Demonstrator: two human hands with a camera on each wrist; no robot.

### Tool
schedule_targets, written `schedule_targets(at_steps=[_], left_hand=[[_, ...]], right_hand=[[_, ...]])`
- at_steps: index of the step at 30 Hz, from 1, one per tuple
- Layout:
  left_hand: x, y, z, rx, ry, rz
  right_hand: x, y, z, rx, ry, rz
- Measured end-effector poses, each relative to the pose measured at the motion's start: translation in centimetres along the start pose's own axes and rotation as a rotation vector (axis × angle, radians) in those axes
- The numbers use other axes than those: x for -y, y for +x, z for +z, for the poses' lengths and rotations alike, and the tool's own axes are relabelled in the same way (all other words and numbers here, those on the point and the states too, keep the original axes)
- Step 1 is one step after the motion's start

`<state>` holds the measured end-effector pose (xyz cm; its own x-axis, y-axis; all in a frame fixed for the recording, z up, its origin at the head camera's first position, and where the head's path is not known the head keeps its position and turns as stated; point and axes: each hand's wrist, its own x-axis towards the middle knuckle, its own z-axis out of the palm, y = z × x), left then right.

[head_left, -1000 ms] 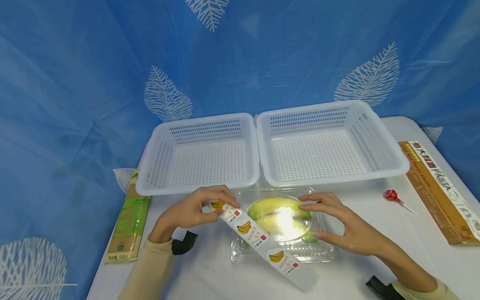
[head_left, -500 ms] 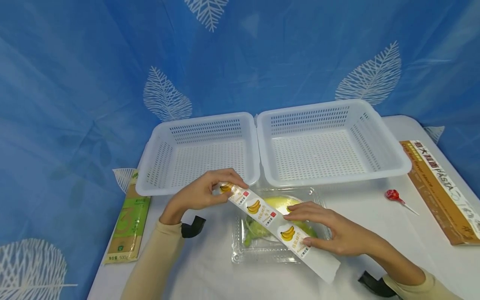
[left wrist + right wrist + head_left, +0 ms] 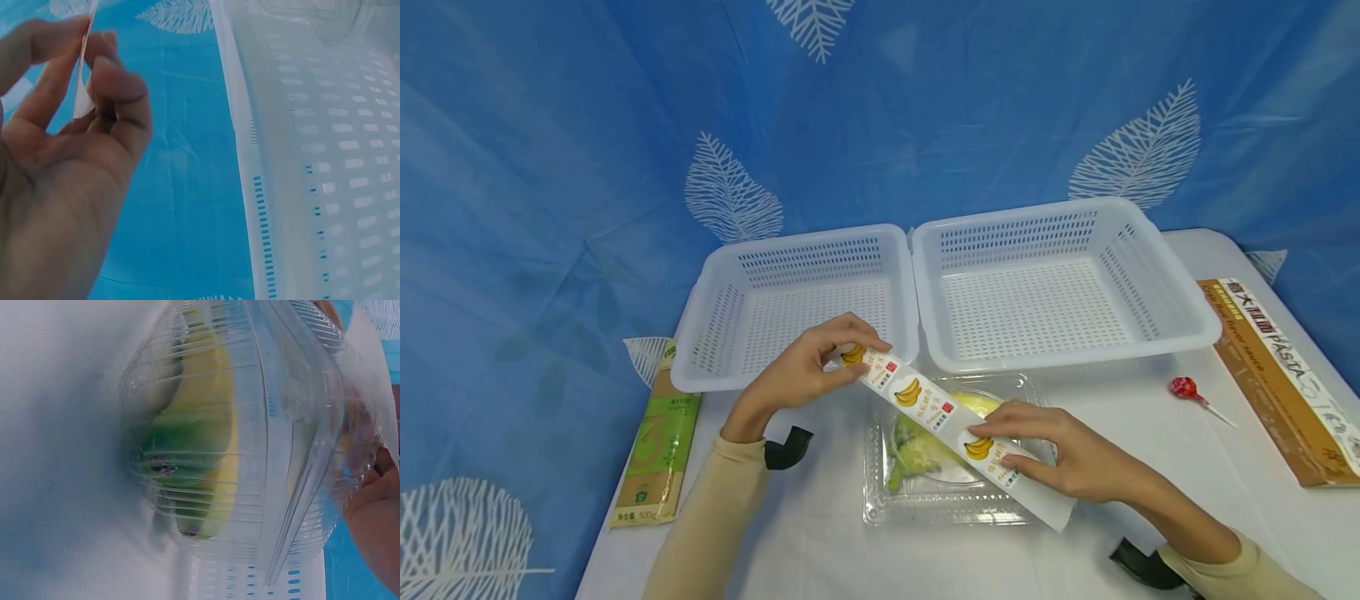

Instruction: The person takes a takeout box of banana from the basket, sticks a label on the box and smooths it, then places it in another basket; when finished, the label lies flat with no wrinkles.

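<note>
A white paper strip of banana labels (image 3: 917,398) slants across the middle of the head view, over a clear plastic clamshell box (image 3: 880,506). My left hand (image 3: 801,371) pinches its upper-left end between thumb and fingers; the left wrist view has that paper (image 3: 82,94) edge-on in the fingers. My right hand (image 3: 1067,454) holds the strip toward its lower-right end, which sticks out blank past the thumb. Green-yellow bananas (image 3: 200,406) lie inside the closed box, their tips facing the right wrist camera. The strip and right hand hide part of the lid.
Two white perforated baskets, left (image 3: 812,333) and right (image 3: 1037,312), stand side by side behind the box. A green noodle packet (image 3: 655,450) lies at left. On the right are a red lollipop (image 3: 1183,388) and a brown pasta box (image 3: 1273,383).
My left hand has moved up and right with the label strip. My right hand, earlier apart with spread fingers over the box, has come left and taken hold of the strip's lower part.
</note>
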<state>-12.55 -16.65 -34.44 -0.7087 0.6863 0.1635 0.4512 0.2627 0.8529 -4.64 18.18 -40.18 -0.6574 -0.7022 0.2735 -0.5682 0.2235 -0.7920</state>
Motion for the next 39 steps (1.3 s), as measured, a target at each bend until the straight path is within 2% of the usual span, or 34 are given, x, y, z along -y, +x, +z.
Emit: schedule_targets(at_steps=[3, 12, 16, 19, 22, 27, 31, 34, 39], left_hand=[[0.3, -0.1, 0.0, -0.069, 0.023, -0.005], [1.0, 0.2, -0.2, -0.241, 0.119, -0.023], [1.1, 0.4, 0.0, -0.307, 0.149, 0.026], [0.9, 0.4, 0.4, -0.331, 0.173, 0.082], [0.3, 0.4, 1.4, -0.291, 0.172, 0.149], [-1.2, 0.6, 3.9, -0.095, 0.088, 0.276], [-1.7, 0.9, 5.7, 0.036, 0.061, 0.292], [-1.6, 1.1, 6.5, 0.069, 0.068, 0.282], [-1.3, 1.3, 7.1, 0.052, 0.085, 0.251]], right_hand=[[-0.1, 0.1, 0.0, -0.011, 0.031, -0.027], [-0.1, 0.5, 0.2, -0.045, 0.091, 0.014], [-0.1, 0.6, 0.3, -0.093, 0.108, 0.029], [-0.1, 0.8, 0.2, -0.143, 0.131, 0.033], [-0.2, 1.0, 0.2, -0.182, 0.168, 0.034], [-0.3, 1.5, 0.1, -0.207, 0.220, 0.041], [-0.2, 1.9, 0.1, -0.210, 0.244, 0.037], [-0.1, 2.1, 0.0, -0.220, 0.254, 0.044], [-0.1, 2.2, 0.0, -0.235, 0.268, 0.040]])
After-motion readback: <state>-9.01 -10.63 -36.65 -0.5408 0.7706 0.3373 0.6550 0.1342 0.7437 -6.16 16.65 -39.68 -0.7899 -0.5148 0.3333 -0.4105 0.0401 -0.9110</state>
